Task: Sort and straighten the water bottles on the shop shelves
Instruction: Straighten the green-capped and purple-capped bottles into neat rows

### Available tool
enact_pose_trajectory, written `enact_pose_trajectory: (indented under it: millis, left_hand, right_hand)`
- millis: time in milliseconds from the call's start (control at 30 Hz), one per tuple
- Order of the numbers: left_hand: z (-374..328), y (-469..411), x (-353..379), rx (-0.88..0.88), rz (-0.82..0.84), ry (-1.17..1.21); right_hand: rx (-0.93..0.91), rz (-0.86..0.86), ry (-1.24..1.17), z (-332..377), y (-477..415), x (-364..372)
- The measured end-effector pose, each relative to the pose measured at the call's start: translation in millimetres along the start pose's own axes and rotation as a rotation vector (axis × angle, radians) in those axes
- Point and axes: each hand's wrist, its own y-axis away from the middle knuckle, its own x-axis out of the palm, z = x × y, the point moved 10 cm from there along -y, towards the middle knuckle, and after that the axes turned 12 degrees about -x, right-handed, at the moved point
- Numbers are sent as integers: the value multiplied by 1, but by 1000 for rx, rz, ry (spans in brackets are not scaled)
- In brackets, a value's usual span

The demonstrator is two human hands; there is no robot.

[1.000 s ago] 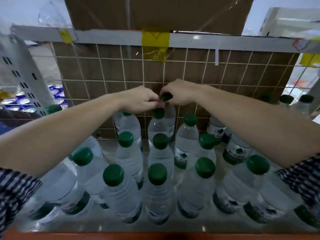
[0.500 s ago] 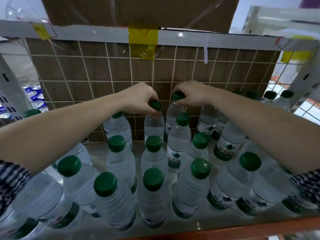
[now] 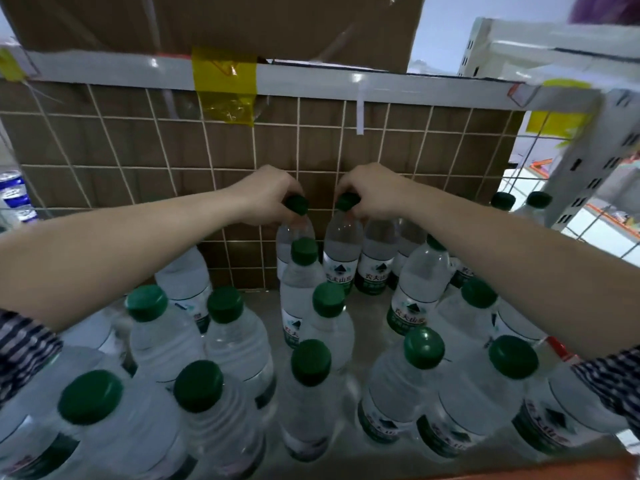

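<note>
Whereas a second ago the hands met over a single cap, the left hand point(image 3: 268, 195) now pinches the green cap of one back-row water bottle point(image 3: 293, 233), and the right hand point(image 3: 375, 192) pinches the cap of the neighbouring bottle point(image 3: 343, 244). The two stand just beside each other on the shelf point(image 3: 367, 306) against the wire grid point(image 3: 156, 150). The back row seems to be getting squared up. Front bottles point(image 3: 298, 296) hide their bases, and the forearms cover others.

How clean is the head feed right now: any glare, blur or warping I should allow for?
Head view: wide-angle warp bows the shelf rail, with small glare spots on it; front bottles look soft and stretched; left hand and right hand are fairly sharp.
</note>
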Motion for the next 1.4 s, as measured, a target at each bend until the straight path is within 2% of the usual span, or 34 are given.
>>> enact_pose_trajectory:
  millis: [333,467,600,733,800,933,1133,1400]
  left_hand:
    - [-8,-7,3,4,-107,4]
    - [-6,-3,4,-44,-38,-50]
    - [12,12,-17,-109,6,-32]
    - [41,41,-46,-103,-65,-19]
    - [54,54,-53,-83,-84,-15]
    - [88,71,-52,-84,-23,-108]
    - [138,81,-49,-90,36,-199]
    - [168,79,-42,-40,107,-83]
  right_hand:
    - [-65,-26,26,2,-4,2]
    - [-95,26,45,6,-7,3]
    - [-96,29,183,16,-8,-13]
    - [-193,-95,55,57,-13,-40]
    - [-227,-61,33,82,-19,-37]
    - [-292,67,29,130,-38,-13]
    - [-304,57,-116,186,-74,-4]
    - [-278,110,-215,218,-95,28]
